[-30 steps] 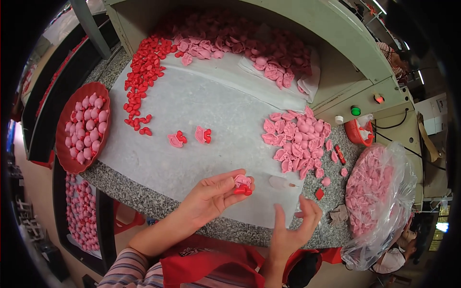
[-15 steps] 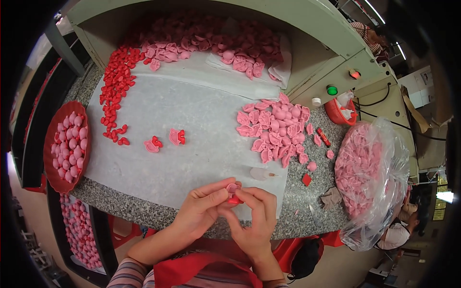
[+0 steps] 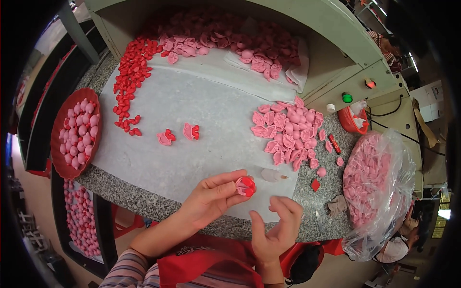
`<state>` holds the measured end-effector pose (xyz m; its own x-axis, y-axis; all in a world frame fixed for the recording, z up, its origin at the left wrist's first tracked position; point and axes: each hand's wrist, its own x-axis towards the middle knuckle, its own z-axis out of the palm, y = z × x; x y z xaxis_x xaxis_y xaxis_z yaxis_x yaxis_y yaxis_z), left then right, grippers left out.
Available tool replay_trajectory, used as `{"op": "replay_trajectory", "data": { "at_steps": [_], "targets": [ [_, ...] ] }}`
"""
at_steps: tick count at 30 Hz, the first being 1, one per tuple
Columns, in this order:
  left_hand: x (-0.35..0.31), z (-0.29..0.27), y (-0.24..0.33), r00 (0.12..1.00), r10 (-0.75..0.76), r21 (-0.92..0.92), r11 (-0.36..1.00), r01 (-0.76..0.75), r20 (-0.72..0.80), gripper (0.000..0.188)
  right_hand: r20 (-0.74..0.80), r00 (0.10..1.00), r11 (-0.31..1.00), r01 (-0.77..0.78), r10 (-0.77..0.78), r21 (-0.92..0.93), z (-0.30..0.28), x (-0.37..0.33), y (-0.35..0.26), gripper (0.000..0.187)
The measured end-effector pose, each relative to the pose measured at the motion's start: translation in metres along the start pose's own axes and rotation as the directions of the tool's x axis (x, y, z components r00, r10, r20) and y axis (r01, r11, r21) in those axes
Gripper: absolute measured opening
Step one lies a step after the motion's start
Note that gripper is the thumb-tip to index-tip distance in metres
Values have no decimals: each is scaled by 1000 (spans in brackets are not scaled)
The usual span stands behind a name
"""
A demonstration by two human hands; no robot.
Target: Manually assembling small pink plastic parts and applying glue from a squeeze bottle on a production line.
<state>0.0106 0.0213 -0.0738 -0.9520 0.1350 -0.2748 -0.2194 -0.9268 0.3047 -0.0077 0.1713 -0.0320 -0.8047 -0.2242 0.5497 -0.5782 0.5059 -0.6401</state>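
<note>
Drew the right hand [image 3: 278, 228] off the held pink-and-red piece [image 3: 245, 186] in the last half second, back and to the right, and turned that piece to show more of its red side. Could knock the left loose piece [image 3: 166, 138] or the right loose piece [image 3: 191, 131], both lying ahead and to the left of the grip, by reaching across too low. Could drop the held pink-and-red piece onto the white paper [image 3: 216, 149] below the grip by easing so small a hold, or push its red parts askew by pressing too hard; cannot tell how firmly joined. Could roll the translucent bottle [image 3: 272, 174], lying just ahead and to the right of the grip, by swinging the right hand forward carelessly. Could nick a finger on the thin tool [image 3: 319, 221], lying farther right, past the right hand, by groping sideways without looking. Pinching the held pink-and-red piece in the left hand [image 3: 211, 194], thumb and fingers parted only by its thickness, with pink toward the left and red toward the right. Holding nothing in the right hand: keeping thumb and bent fingers spread well apart, touching neither piece nor bottle.
</note>
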Motion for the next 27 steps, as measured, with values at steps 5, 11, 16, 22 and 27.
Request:
{"op": "replay_trajectory", "data": {
  "at_steps": [5,11,16,22,27],
  "targets": [
    [-4,6,-2,999,-21,95,995,18,27,30,235,961,973,-180,143,144,11,11,2,36],
    [-5,2,-5,1000,19,106,994,-16,-25,26,168,955,941,-275,244,198,14,12,-7,26],
    [-6,9,-4,999,21,121,992,-15,-46,25,174,912,754,-406,372,516,8,13,-3,25],
    [-13,9,-3,981,194,349,919,-184,8,24,312,907,865,-382,283,326,1,11,-6,23],
    [-14,12,-2,977,203,474,867,-153,-57,19,387,863,857,-442,324,266,0,11,-6,29]
  ]
}}
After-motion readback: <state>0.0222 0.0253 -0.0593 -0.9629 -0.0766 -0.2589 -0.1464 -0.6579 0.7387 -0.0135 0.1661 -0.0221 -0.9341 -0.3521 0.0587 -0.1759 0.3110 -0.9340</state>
